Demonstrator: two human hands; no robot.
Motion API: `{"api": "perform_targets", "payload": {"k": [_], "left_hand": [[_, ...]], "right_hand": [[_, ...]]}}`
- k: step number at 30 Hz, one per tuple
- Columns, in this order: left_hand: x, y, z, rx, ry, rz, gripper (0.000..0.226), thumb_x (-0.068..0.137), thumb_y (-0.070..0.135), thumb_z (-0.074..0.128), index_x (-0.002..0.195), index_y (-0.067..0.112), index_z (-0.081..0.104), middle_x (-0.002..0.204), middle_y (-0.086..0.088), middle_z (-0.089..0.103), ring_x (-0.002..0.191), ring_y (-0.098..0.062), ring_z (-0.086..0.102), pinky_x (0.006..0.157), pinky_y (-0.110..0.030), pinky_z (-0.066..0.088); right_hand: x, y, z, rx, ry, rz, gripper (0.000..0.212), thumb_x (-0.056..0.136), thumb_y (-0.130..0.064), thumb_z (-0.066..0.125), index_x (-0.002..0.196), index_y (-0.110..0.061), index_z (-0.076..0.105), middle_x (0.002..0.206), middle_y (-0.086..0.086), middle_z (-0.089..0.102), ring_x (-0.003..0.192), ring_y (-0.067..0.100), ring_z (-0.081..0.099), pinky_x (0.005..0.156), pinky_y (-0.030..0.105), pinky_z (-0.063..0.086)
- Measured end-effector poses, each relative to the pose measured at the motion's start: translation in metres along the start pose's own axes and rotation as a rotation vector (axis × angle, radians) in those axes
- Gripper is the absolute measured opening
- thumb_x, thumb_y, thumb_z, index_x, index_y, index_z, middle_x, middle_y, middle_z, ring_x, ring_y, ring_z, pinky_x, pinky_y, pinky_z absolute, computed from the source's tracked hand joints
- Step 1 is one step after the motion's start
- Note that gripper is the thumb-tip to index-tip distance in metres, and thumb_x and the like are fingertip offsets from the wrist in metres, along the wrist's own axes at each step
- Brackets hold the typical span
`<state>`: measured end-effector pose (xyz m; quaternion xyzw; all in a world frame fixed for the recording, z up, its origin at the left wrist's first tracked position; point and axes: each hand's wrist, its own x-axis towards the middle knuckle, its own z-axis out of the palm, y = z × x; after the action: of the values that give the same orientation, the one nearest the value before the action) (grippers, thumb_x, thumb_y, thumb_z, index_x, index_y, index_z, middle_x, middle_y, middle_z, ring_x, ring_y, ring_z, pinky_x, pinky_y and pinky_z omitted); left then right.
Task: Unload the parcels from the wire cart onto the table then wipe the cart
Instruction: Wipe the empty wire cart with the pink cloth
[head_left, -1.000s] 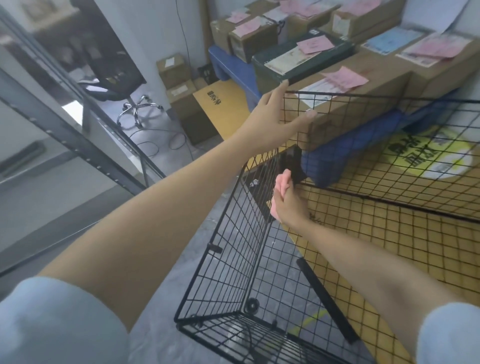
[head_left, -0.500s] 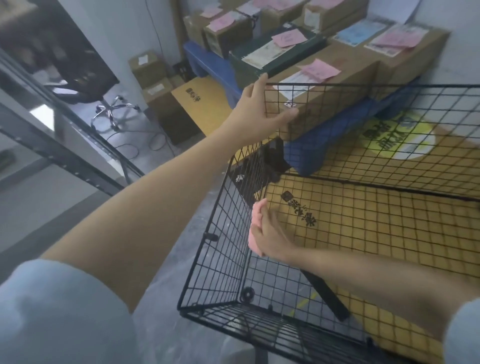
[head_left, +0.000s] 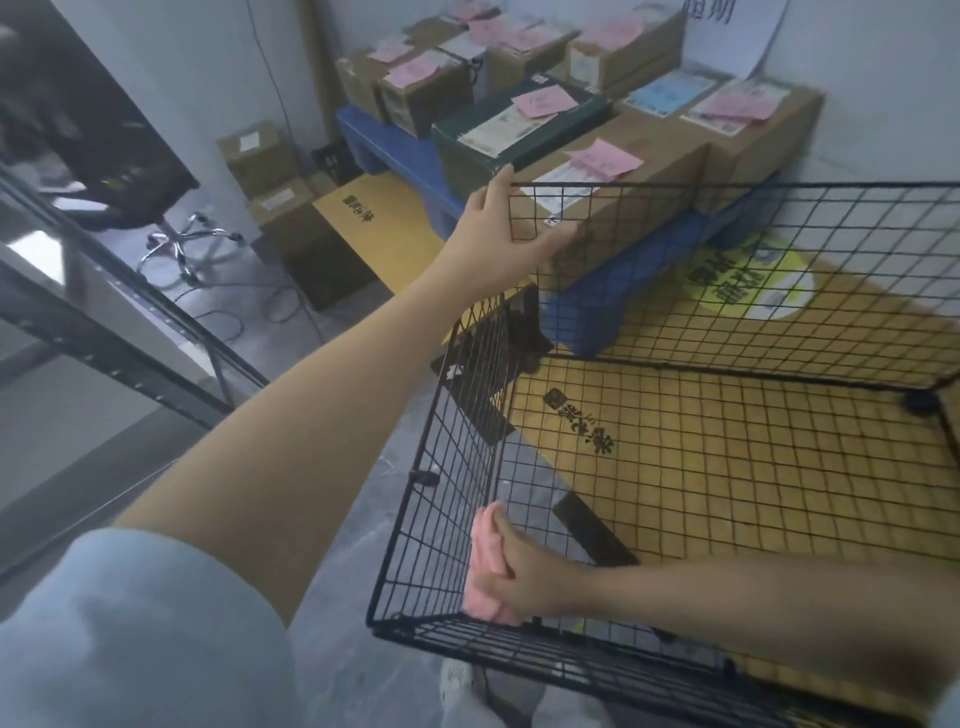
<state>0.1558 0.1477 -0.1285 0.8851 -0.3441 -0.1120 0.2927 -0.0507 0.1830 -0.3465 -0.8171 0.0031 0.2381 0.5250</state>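
Grips the far left top corner of the wire cart (head_left: 727, 185) with the left hand (head_left: 501, 228), thumb laid across the far wall's mesh and fingers wrapped round the outer side of the corner. Reaches into the cart with the right hand (head_left: 527, 574), low at the near left corner, fingers closed round a bunched pink cloth (head_left: 485, 553), and presses it against the inside of the left wall. Stands over a flat sheet of yellow printed cardboard (head_left: 727, 467) on the grey floor, visible through the mesh bottom. Finds the parcels (head_left: 670, 171) on the low blue table (head_left: 395, 135) just beyond the cart's far wall: brown cardboard boxes and one dark green box (head_left: 519, 140), most topped with pink notes. Places more small boxes (head_left: 257, 156) on the floor at far left beside the table, near an office chair's chrome base (head_left: 179, 241), with a dark metal rack frame (head_left: 104, 322) slanting across the left side.
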Motion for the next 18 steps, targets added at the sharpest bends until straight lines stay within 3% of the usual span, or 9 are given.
{"api": "perform_targets", "payload": {"k": [2, 4, 6, 9, 13, 16, 18], "left_hand": [[0.0, 0.0, 0.0, -0.002, -0.001, 0.0, 0.098, 0.083, 0.067, 0.054, 0.154, 0.02, 0.007, 0.157, -0.009, 0.019, 0.141, -0.024, 0.028, 0.11, -0.036, 0.028], [-0.001, 0.0, 0.0, -0.01, -0.01, -0.011, 0.097, 0.083, 0.068, 0.052, 0.154, 0.021, 0.007, 0.157, -0.008, 0.019, 0.141, -0.024, 0.028, 0.109, -0.037, 0.029], [-0.001, 0.0, -0.001, -0.025, -0.016, -0.028, 0.093, 0.084, 0.07, 0.048, 0.154, 0.023, 0.007, 0.157, -0.008, 0.019, 0.14, -0.025, 0.029, 0.109, -0.038, 0.029], [-0.003, -0.001, -0.003, -0.057, -0.014, -0.04, 0.085, 0.088, 0.068, 0.042, 0.154, 0.025, 0.01, 0.157, -0.01, 0.02, 0.14, -0.027, 0.029, 0.11, -0.04, 0.028], [0.0, -0.002, -0.002, -0.066, -0.021, -0.048, 0.075, 0.093, 0.065, 0.033, 0.153, 0.027, 0.012, 0.154, -0.013, 0.026, 0.138, -0.03, 0.032, 0.11, -0.041, 0.028], [0.002, -0.005, -0.002, -0.094, -0.025, -0.069, 0.074, 0.09, 0.07, 0.028, 0.151, 0.031, 0.016, 0.147, -0.016, 0.035, 0.124, -0.037, 0.048, 0.105, -0.047, 0.039], [0.003, -0.006, -0.001, -0.094, -0.022, -0.073, 0.071, 0.092, 0.068, 0.028, 0.151, 0.032, 0.017, 0.145, -0.016, 0.038, 0.127, -0.034, 0.044, 0.105, -0.04, 0.036]], "right_hand": [[-0.003, -0.001, -0.002, 0.009, -0.045, 0.02, 0.074, 0.094, -0.052, 0.043, 0.146, -0.02, 0.002, 0.106, 0.009, 0.053, 0.093, 0.022, 0.06, 0.085, 0.034, 0.052], [-0.006, -0.002, -0.014, 0.059, -0.095, 0.103, 0.093, 0.089, -0.055, 0.05, 0.15, -0.024, -0.013, 0.13, 0.016, 0.05, 0.097, 0.018, 0.06, 0.08, 0.029, 0.056], [-0.01, -0.006, -0.029, 0.103, -0.05, 0.141, 0.095, 0.086, -0.044, 0.06, 0.152, -0.025, -0.005, 0.136, 0.008, 0.048, 0.107, 0.02, 0.059, 0.085, 0.034, 0.056], [-0.011, -0.022, -0.069, 0.144, 0.194, 0.151, 0.071, 0.091, -0.016, 0.059, 0.149, -0.016, 0.019, 0.126, -0.003, 0.048, 0.11, 0.016, 0.055, 0.081, 0.027, 0.055], [0.013, -0.042, -0.14, 0.164, 0.623, 0.037, 0.046, 0.093, -0.013, 0.056, 0.135, -0.016, 0.036, 0.119, -0.006, 0.048, 0.114, 0.012, 0.051, 0.102, 0.038, 0.045], [0.041, -0.051, -0.168, 0.193, 0.76, -0.019, 0.047, 0.087, -0.003, 0.057, 0.128, -0.016, 0.038, 0.115, -0.004, 0.047, 0.111, 0.011, 0.05, 0.105, 0.038, 0.042], [0.054, -0.057, -0.175, 0.271, 0.782, -0.105, 0.055, 0.086, 0.004, 0.055, 0.13, -0.023, 0.034, 0.115, -0.009, 0.045, 0.114, 0.005, 0.046, 0.11, 0.036, 0.034]]}}
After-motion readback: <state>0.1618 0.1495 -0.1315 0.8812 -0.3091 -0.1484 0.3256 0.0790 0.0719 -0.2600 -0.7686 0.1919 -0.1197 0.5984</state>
